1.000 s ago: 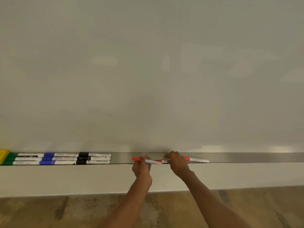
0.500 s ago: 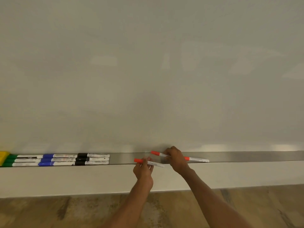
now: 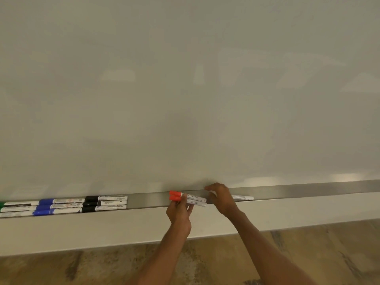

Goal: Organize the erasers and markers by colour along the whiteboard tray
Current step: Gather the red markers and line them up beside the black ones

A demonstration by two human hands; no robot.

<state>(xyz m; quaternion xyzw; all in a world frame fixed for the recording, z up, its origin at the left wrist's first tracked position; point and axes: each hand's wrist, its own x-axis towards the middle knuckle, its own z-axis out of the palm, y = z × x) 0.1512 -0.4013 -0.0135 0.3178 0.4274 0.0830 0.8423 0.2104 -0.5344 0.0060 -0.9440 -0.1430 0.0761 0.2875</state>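
Red markers point(image 3: 186, 199), two side by side | pinched in left hand point(image 3: 178, 213), fingers curled round the white barrels | just above the tray point(image 3: 308, 190), mid-length | long axes along the tray, red caps pointing left | right hand point(image 3: 223, 200) covers one end of third marker point(image 3: 243, 197) lying in the tray; whether it grips is unclear

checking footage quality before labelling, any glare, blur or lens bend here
Head view: pale reflections across the whiteboard, glare patches above the tray at right; the tray runs tilted, barely bowed; print on the red markers in the left hand is blurred.
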